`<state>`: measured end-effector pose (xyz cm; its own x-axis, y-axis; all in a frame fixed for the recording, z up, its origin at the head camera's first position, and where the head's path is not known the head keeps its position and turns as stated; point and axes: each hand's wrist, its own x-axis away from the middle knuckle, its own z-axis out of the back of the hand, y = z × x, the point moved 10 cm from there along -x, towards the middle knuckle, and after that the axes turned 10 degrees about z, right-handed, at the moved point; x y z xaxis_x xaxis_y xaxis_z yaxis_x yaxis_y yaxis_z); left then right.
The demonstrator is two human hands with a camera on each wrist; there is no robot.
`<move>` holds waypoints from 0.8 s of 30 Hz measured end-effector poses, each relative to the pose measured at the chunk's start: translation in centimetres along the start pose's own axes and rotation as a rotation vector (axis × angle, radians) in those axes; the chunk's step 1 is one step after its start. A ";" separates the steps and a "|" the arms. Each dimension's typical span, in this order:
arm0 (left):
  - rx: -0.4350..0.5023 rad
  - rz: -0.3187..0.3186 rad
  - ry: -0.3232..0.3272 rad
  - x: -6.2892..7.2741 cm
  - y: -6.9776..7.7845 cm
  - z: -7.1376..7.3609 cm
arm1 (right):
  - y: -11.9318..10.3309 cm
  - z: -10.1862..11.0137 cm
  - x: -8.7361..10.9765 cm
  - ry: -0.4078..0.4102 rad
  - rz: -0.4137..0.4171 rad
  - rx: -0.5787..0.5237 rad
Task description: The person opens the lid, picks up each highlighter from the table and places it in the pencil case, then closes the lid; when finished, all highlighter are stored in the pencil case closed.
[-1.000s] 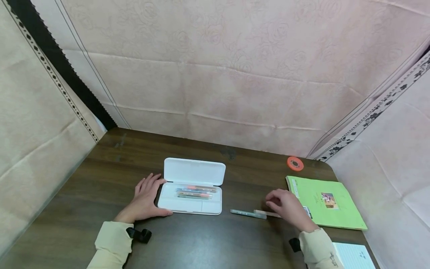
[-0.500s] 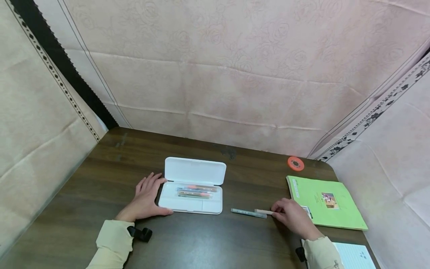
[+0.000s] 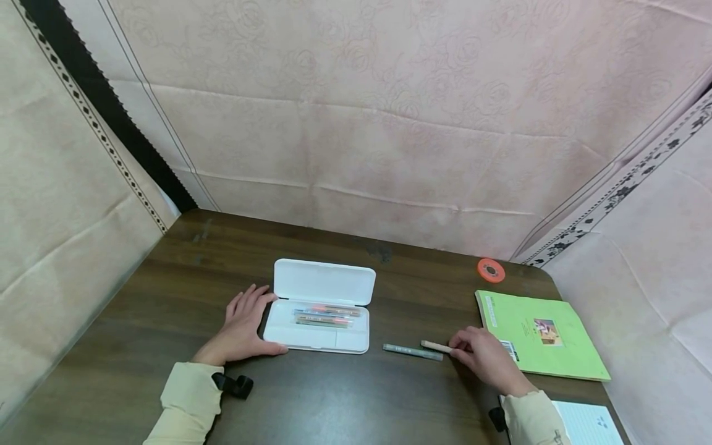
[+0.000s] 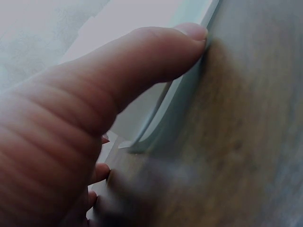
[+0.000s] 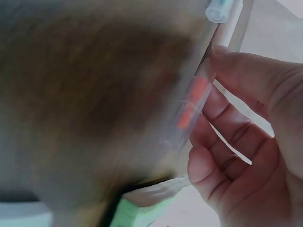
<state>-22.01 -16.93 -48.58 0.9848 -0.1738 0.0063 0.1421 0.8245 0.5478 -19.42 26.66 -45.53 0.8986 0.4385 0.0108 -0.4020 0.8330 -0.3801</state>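
A white pencil case [image 3: 300, 340] lies with its lid [image 3: 325, 281] folded back and several pens [image 3: 327, 315] inside. My left hand [image 3: 245, 327] rests against its left side, fingers spread toward the hinge; the thumb [image 4: 161, 52] presses on the near edge in the left wrist view. My right hand [image 3: 484, 357] pinches a pale-barrelled pen [image 3: 436, 347] between thumb and fingers. Its clear cap [image 5: 191, 106], orange inside, sticks out below the thumb in the right wrist view. Just left of that hand, a grey-green pen [image 3: 413, 352] lies on the table, one end close beside the pale pen.
A green book [image 3: 534, 346] lies right of my right hand, with an orange-red disc [image 3: 491, 270] behind it. A pale blue lined notebook [image 3: 589, 423] is partly under the right sleeve. Patterned cloth [image 3: 356, 154] hangs around the brown table [image 3: 334, 395].
My right hand has come down onto the pale pen and pinches it; the pen's left end has since tilted slightly up and away. The left hand stays at the pencil case.
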 end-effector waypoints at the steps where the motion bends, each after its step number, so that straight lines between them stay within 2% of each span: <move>1: 0.003 -0.004 0.004 0.0 0.0 0.1 | -0.2 0.2 -0.1 0.004 0.005 0.002; 6: 0.003 -0.008 0.010 0.1 0.1 0.2 | -2.2 1.2 -1.3 0.040 0.037 0.021; 13: -0.009 -0.001 -0.002 0.0 0.0 0.0 | -7.8 1.6 -4.7 0.069 0.162 0.053; 18: -0.010 -0.008 -0.003 0.0 0.0 0.1 | -12.1 0.8 -7.5 0.065 0.247 0.071; 24: -0.007 -0.011 0.001 0.0 0.2 0.1 | -17.9 -1.2 -10.1 0.028 0.412 0.098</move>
<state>-21.99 -16.81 -48.42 0.9833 -0.1822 -0.0003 0.1533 0.8265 0.5417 -21.08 6.90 -39.90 0.6632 0.7335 -0.1490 -0.7422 0.6187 -0.2576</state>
